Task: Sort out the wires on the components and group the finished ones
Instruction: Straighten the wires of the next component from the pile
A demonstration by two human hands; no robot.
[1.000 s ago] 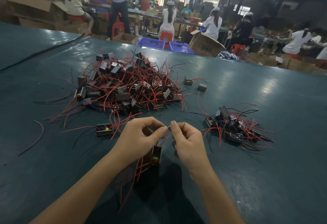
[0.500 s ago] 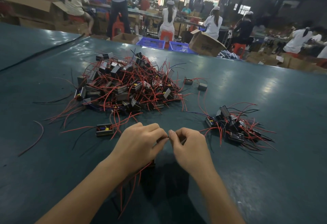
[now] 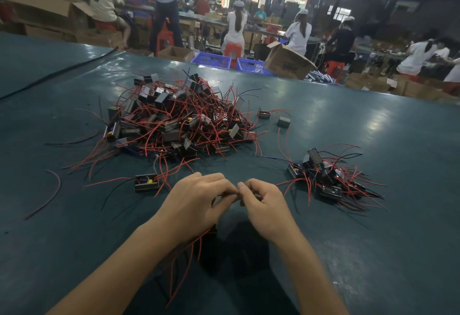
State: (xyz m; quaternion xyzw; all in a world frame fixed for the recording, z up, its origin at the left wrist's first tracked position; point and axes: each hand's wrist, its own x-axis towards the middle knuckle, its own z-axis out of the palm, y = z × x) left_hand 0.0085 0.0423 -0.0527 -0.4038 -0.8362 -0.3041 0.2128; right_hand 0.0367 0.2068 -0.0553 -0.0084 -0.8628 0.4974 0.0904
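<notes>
— So, how much room do I have on the left?
— Plenty. The green table [image 3: 74,240] runs bare toward its left edge. Only a loose red wire [image 3: 53,190] curves there, and a dark strip [image 3: 57,73] crosses the far corner.
— And the unsorted stock?
— The big pile [image 3: 179,120] of components with red leads sits left of centre, well apart from my hands. One single component [image 3: 146,182] lies near my left hand [image 3: 196,205], on the pile's side.
— What are the hands doing?
— My left hand and right hand [image 3: 266,207] meet fingertip to fingertip at centre, each pinching a wire [image 3: 225,194] between thumb and forefinger. Red leads [image 3: 189,252] trail toward me from under the left palm. The body they belong to is mostly hidden.
— Where are the finished ones?
— In the small pile [image 3: 328,177], near the right hand. Beyond it there is open table out to the right.
— Any containers?
— Past the far edge stand two blue baskets [image 3: 211,60]. A tilted, open cardboard box [image 3: 286,63] is just to their right. I cannot tell what any of them holds.
</notes>
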